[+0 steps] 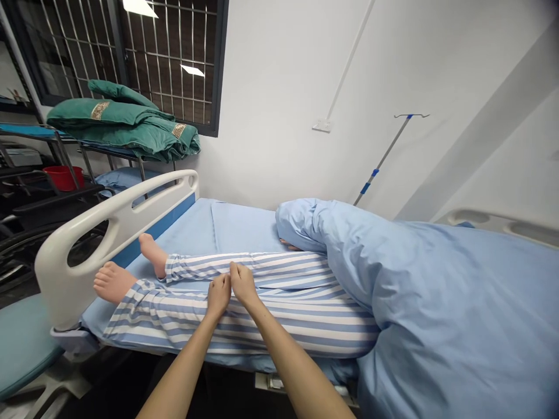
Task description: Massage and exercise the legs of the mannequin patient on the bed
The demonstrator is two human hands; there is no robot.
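Note:
My left hand (219,295) and my right hand (243,283) are side by side over the lower legs of a lying figure. Both are closed, knuckles up, with the thumb sides close together. Whatever they may hold is hidden under the fingers. Beneath them are blue-and-white striped trousers (297,317), which cover both legs. Two bare feet (114,283) stick out at the left end. A light blue quilt (406,291) is turned back over the upper body, hiding it; a bit of a hand (289,245) peeks out at its edge.
A white bed end board (87,233) stands beyond the feet. Behind it, folded green quilts (126,122) lie on a rack, with a red bucket (65,177) and a wheelchair (48,203) nearby. An IV pole (386,157) rises by the wall. A green stool (24,343) is at lower left.

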